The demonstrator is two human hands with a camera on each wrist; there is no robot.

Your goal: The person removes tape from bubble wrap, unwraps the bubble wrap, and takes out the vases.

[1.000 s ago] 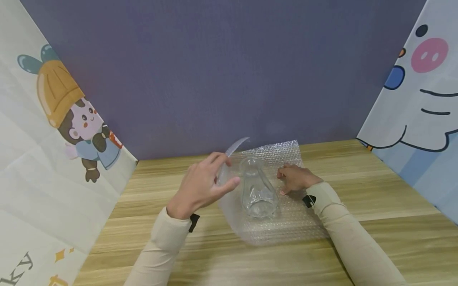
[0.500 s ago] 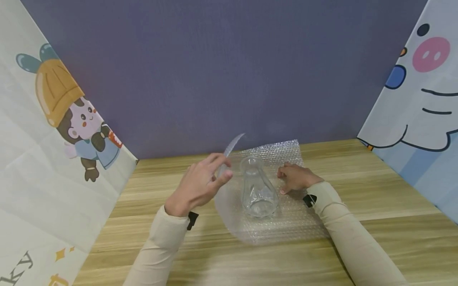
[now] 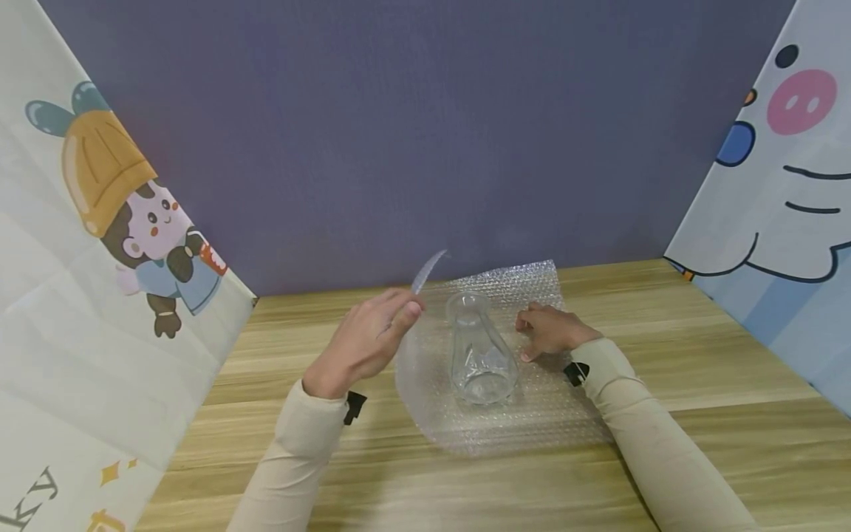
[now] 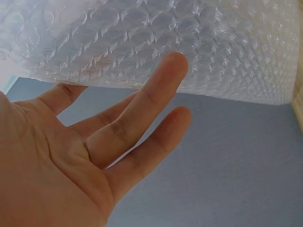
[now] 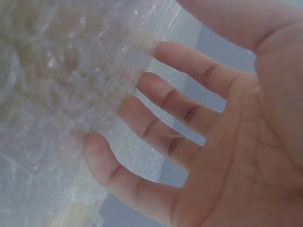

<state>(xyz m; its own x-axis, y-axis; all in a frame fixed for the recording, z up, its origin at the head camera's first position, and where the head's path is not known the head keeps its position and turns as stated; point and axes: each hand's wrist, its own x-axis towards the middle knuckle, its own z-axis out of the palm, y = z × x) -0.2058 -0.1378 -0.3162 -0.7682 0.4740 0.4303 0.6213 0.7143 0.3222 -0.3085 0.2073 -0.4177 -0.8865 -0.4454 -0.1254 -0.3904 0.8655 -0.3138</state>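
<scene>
A clear glass vase point(image 3: 484, 358) with a narrow neck appears to lie on its side on a sheet of bubble wrap point(image 3: 532, 414), its wide base towards me. To its left, my left hand point(image 3: 366, 336) pinches the lifted left edge of the wrap between thumb and fingers; a strip stands up above the fingertips. In the left wrist view the wrap point(image 4: 203, 42) hangs over some of the fingers, and the thumb is hidden. My right hand point(image 3: 550, 330) rests its fingertips on the wrap right of the vase. Loosely bent fingers point(image 5: 147, 125) touch the sheet in the right wrist view.
The wrap lies on a wood-grain table point(image 3: 286, 473). Behind it rises a dark purple-grey panel point(image 3: 425, 148). White cartoon-printed sheets stand at the left point(image 3: 66, 295) and right point(image 3: 764, 222). Both wrists carry small black devices under pale sleeves.
My left hand has moved slightly left, its thumb closing towards the fingers, and the wrap's raised edge has shifted left with it. The right hand and the vase stay in place.
</scene>
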